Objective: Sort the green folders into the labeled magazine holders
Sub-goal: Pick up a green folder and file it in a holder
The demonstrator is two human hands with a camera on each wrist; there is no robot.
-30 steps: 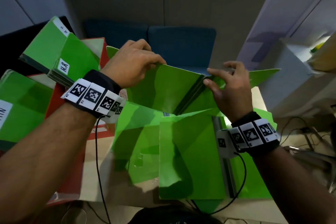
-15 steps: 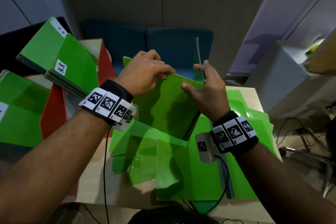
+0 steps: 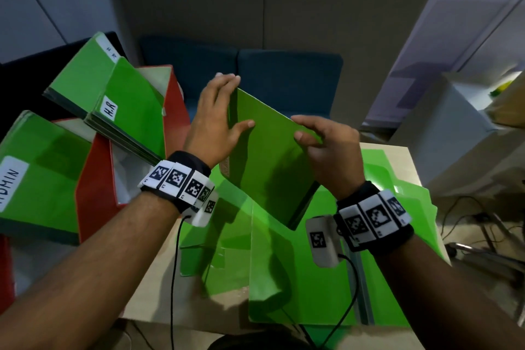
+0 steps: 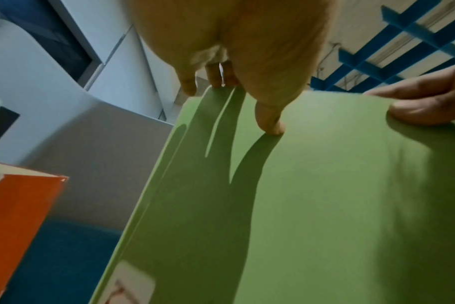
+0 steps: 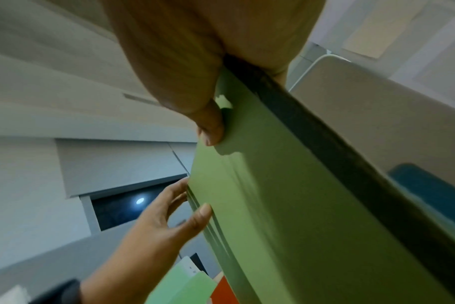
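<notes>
I hold a closed green folder [image 3: 270, 173] tilted in the air above the table. My left hand [image 3: 227, 111] pinches its left edge, thumb on the front and fingers behind. My right hand [image 3: 321, 136] grips its upper right edge. In the left wrist view the folder [image 4: 299, 205] shows a white label at its lower corner, too blurred to read. In the right wrist view my thumb presses the folder [image 5: 286, 205]. Red magazine holders [image 3: 93, 187] stand at the left with folders marked HR [image 3: 133, 111] and ADMIN [image 3: 39, 179].
More green folders [image 3: 298, 278] lie spread over the small wooden table [image 3: 395, 156] under my hands. A blue chair [image 3: 284, 79] stands behind the table. A white cabinet [image 3: 454, 136] and floor cables [image 3: 468, 221] are to the right.
The folder that stood open between my hands is now closed. My left hand has moved onto its left edge with the fingers straighter, and my right hand has moved in to the upper right edge.
</notes>
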